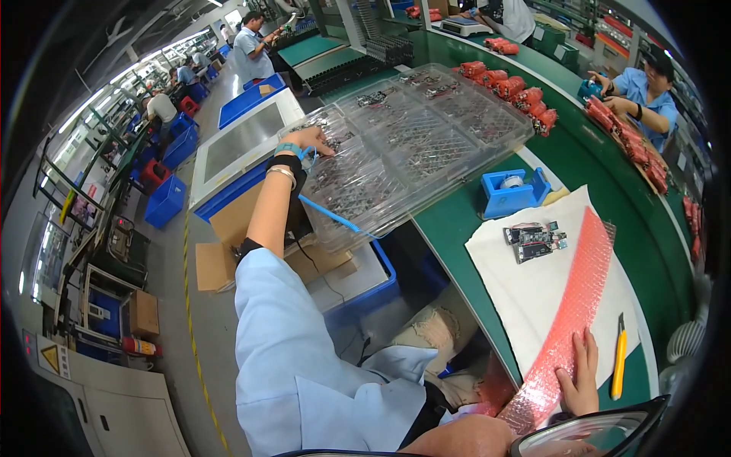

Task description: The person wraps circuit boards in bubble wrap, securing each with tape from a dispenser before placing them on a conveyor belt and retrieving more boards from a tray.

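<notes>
My left hand (308,142) reaches to the far left part of a clear plastic tray (415,190), its fingers curled down among small circuit boards; its fingertips are too small to make out. The wrist wears a blue strap with a coiled blue cord (331,214). My right hand (582,377) lies with fingers apart on the edge of a long strip of pink bubble wrap (572,324). That strip runs across a white cloth (506,286). A circuit board (535,242) with wires rests on the cloth, left of the strip. Right of my right hand lies a yellow utility knife (620,358).
A blue tape dispenser (512,194) stands between tray and cloth. Red-wrapped bundles (512,87) line the tray's far side along a green conveyor (609,206). A co-worker (647,95) sits across it. Below the tray are an open cardboard box (228,236) and a blue bin (365,289).
</notes>
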A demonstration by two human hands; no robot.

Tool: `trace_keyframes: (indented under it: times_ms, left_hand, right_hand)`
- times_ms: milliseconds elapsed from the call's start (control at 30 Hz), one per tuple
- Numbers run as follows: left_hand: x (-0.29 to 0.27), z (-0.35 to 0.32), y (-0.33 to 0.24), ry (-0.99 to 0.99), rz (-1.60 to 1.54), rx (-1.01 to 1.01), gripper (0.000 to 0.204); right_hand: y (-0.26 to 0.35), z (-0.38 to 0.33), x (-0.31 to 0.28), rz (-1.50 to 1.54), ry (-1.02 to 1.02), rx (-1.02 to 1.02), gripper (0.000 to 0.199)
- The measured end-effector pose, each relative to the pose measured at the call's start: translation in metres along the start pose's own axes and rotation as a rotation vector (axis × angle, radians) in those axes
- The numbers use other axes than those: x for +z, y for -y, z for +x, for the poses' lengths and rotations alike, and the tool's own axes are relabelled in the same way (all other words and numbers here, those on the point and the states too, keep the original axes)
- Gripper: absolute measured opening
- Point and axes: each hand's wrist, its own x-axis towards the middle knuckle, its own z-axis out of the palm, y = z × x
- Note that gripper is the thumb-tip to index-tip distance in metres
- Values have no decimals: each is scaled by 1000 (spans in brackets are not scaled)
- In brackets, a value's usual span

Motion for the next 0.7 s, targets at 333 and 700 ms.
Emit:
trace_keyframes:
  times_ms: [333, 700]
  left_hand:
    - [-8, 1, -24, 40, 158, 37, 44]
    - [-17, -21, -77, -217, -449, 336, 42]
  right_hand:
    - [-6, -2, 4, 4, -54, -8, 71]
    - [-7, -9, 0, -31, -116, -68, 68]
